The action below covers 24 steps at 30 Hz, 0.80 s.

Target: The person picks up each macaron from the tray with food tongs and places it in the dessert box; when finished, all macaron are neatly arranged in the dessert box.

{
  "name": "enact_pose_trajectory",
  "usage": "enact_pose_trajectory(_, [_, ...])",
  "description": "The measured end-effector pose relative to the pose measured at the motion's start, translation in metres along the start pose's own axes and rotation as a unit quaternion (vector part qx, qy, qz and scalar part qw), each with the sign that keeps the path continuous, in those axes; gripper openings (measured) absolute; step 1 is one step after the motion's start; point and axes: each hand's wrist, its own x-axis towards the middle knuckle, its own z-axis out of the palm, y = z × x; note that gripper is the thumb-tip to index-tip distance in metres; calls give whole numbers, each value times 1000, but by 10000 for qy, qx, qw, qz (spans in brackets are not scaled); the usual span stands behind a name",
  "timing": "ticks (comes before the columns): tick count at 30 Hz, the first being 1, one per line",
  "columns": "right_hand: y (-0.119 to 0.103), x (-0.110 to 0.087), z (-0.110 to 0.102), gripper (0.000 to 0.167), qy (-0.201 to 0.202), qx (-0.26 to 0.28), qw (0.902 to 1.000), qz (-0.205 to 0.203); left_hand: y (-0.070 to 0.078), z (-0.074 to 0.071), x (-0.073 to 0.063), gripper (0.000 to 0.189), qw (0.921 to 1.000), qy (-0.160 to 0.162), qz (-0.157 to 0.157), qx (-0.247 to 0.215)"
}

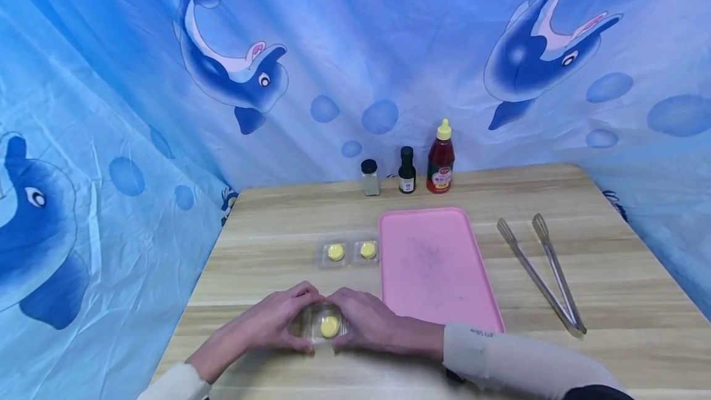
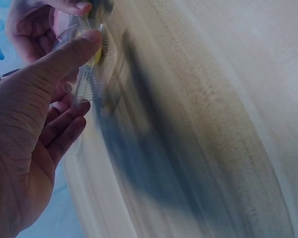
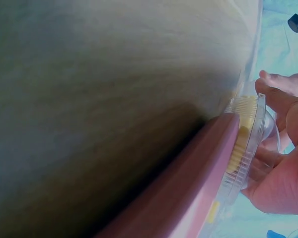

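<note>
Both hands hold a small clear plastic box (image 1: 318, 332) with a round yellow piece (image 1: 329, 326) inside, near the table's front. My left hand (image 1: 278, 318) grips its left side; in the left wrist view the left thumb (image 2: 89, 42) lies along the box edge. My right hand (image 1: 363, 320) grips the opposite side, its fingers close to the left fingertips. In the right wrist view the right hand (image 3: 288, 153) is beside clear plastic and the pink tray's edge (image 3: 208, 163). Two similar clear boxes, a left one (image 1: 326, 261) and a right one (image 1: 357, 259), sit farther back, each with a yellow piece.
A pink tray (image 1: 433, 264) lies right of the boxes, partly behind the right forearm. Metal tongs (image 1: 547, 276) rest spread on the right. Along the back stand a black-lidded jar (image 1: 370, 179), a dark bottle (image 1: 407, 171) and a red sauce bottle (image 1: 441, 165), before a dolphin-print curtain (image 1: 344, 48).
</note>
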Motion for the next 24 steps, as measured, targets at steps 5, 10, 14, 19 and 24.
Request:
enact_pose_trajectory(5, [-2,-3,-4,95,-105,-325,9994,80,2,-2,2,82,9999,-103,-74,60])
enact_pose_trajectory(10, [-1,-11,-14,115,-300,-834,9960,93,4,-5,5,83,9995,-261,-133,133])
enact_pose_trajectory(14, [2,-20,-20,116,-363,-856,9956,114,6,-8,6,89,9993,-323,-170,114])
enact_pose_trajectory(19, [6,-27,-25,106,-375,-649,9970,202,10,-9,9,95,9998,-98,-91,138])
enact_pose_trajectory(24, [10,-30,-25,96,-337,-488,9980,223,17,-3,15,84,9985,137,246,476])
